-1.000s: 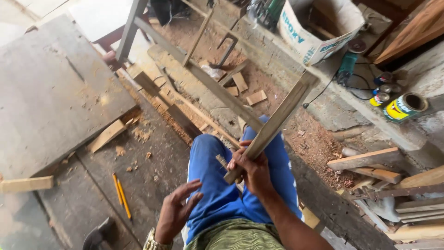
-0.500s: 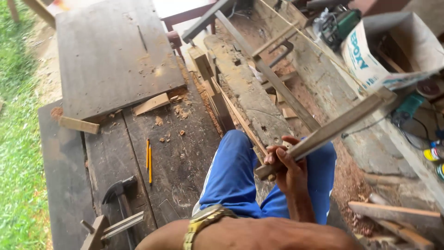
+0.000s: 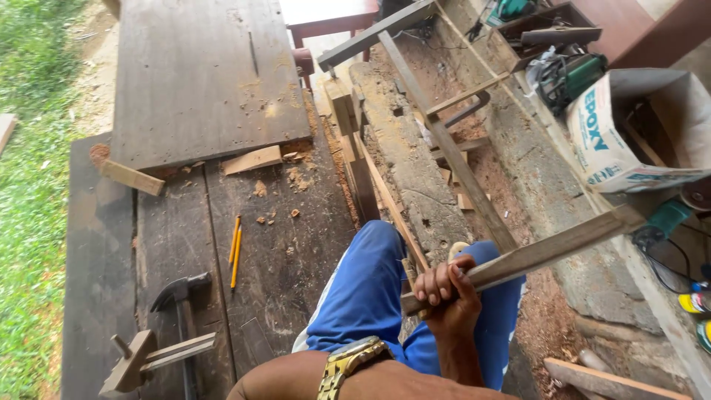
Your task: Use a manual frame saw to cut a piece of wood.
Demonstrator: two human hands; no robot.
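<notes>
My right hand (image 3: 444,292) is closed around the near end of a long grey wooden slat (image 3: 548,252), which slants up and to the right over my blue-trousered knees (image 3: 370,296). My left wrist, with a gold watch (image 3: 348,363), lies along the bottom edge. My left hand (image 3: 274,381) is mostly cut off there, and its fingers are hidden. A claw hammer (image 3: 181,296) and a wooden marking tool (image 3: 148,355) lie on the dark planks nearest to that hand.
Two yellow pencils (image 3: 235,248) lie on the plank floor (image 3: 281,244), with wood offcuts (image 3: 252,159) by a large grey board (image 3: 200,74). A worn timber bench (image 3: 415,178) with slats runs ahead. A cardboard box (image 3: 622,141), power tools and cans (image 3: 696,304) stand right. Grass (image 3: 29,222) borders the left.
The view has swung left, bringing the hammer and grass into sight. My left hand has dropped from my knee to the bottom edge. The slat now lies at a flatter angle.
</notes>
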